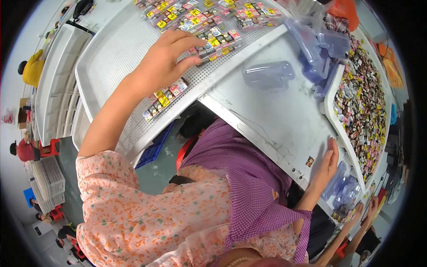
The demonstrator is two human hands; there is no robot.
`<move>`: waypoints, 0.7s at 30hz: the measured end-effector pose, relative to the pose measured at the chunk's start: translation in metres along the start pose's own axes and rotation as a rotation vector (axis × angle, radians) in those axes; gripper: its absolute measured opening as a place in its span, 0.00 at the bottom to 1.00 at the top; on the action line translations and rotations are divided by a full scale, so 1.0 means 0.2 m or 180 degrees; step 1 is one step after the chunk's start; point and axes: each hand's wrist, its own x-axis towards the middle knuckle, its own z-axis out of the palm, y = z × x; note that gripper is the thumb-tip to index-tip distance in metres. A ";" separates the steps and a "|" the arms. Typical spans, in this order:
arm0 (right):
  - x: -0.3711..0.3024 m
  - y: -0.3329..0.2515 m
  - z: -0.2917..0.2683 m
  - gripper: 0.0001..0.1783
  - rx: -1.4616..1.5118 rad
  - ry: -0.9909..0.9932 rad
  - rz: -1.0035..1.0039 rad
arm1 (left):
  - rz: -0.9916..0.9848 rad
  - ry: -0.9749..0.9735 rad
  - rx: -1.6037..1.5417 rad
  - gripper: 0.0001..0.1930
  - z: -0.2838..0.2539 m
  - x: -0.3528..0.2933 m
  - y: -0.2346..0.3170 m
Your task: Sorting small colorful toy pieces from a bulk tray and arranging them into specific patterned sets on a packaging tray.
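My left hand (173, 53) reaches over a white perforated tray (106, 58). Its thumb and fingers close round the near-left end of a clear plastic pack (219, 44) filled with small wrapped pieces in black, yellow and pink. Below my left wrist another filled pack (165, 99) lies apart on the tray. My right hand (328, 165) is low over the white table (267, 111), fingers stretched out and nothing visible in them. One small dark wrapped piece (310, 161) lies on the table just left of it.
More filled packs (178, 15) crowd the tray's far end. An empty clear plastic shell (269, 74) lies mid-table, others (318, 49) are heaped behind. A white bin (336, 95) full of loose wrapped pieces (360, 107) stands right. Another person's hands (362, 213) work at the lower right.
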 end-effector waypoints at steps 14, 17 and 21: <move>0.00 -0.01 -0.01 0.23 0.0009 -0.0122 -0.0016 | -0.1277 -0.0485 -0.0115 0.21 0.10 0.09 0.05; -0.01 -0.02 -0.01 0.22 0.0056 -0.0115 -0.0011 | -0.1058 -0.0464 0.0137 0.22 0.10 0.07 0.03; 0.00 -0.02 -0.01 0.23 -0.0094 -0.0185 -0.0085 | -0.0830 -0.0390 0.0318 0.23 0.12 0.07 0.04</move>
